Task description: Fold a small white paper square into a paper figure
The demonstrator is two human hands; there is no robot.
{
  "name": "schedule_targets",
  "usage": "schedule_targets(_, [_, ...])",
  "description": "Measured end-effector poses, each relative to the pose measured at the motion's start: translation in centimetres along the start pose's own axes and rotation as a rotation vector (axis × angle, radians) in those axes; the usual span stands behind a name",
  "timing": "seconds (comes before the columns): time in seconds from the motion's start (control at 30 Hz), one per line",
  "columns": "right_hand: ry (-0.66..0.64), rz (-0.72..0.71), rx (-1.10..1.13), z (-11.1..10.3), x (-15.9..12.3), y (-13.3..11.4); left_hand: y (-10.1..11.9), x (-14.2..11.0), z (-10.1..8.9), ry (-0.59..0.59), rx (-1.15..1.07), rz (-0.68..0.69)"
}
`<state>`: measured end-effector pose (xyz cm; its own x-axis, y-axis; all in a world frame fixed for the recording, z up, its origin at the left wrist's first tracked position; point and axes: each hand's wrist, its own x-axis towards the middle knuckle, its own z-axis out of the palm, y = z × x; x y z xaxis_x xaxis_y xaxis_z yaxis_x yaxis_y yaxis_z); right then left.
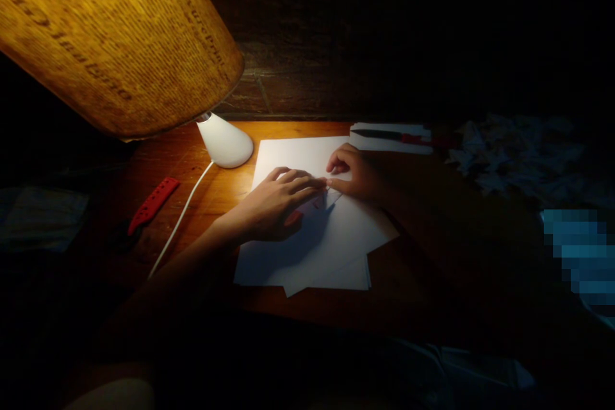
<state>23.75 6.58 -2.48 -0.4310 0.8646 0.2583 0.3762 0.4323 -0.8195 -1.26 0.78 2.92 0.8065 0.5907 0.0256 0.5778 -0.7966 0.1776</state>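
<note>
Head view: L hand (280, 203) and R hand (354, 173) come together at the fingertips over a small paper (332, 197) on white sheets (327, 266), prob. to steady it; pinch vs. mere pressing can't be told. Lamp (139, 45) stands close, prob. for light; knife (379, 135) lies beyond, prob. for clearance. Small paper: pale, straight-edged, w/ faint reddish marks, partly hidden.
</note>
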Motion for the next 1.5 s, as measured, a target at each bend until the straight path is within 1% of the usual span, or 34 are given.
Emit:
schedule_targets(0.4, [-0.048, -0.088, -0.04, -0.5, -0.2, -0.2, 0.4, 0.1, -0.2, -0.008, -0.029, 0.012])
schedule_targets(0.57, [-0.179, -0.115, 0.019, -1.5, -0.4, -0.7, 0.3, 0.1, 0.0, -0.006, -0.036, 0.02])
schedule_targets(0.63, [-0.202, -0.124, 0.011, -1.8, -0.4, -0.7, 0.2, 0.1, 0.2, 0.001, -0.05, 0.03])
schedule_targets(0.83, [-0.201, -0.127, -0.07, -1.6, -0.4, -0.7, 0.0, 0.0, 0.6, 0.024, -0.11, 0.065])
schedule_targets(1.03, [-0.219, -0.121, -0.076, -1.7, -0.3, -0.6, -0.1, -0.2, 0.8, 0.007, -0.135, 0.052])
schedule_targets(1.27, [-0.216, -0.143, -0.051, -1.7, -0.3, -0.6, 0.0, -0.2, 0.8, 0.005, -0.153, 0.051])
schedule_targets(1.5, [-0.218, -0.14, -0.06, -1.7, -0.2, -0.6, -0.1, 0.2, 0.6, -0.022, -0.169, 0.064])
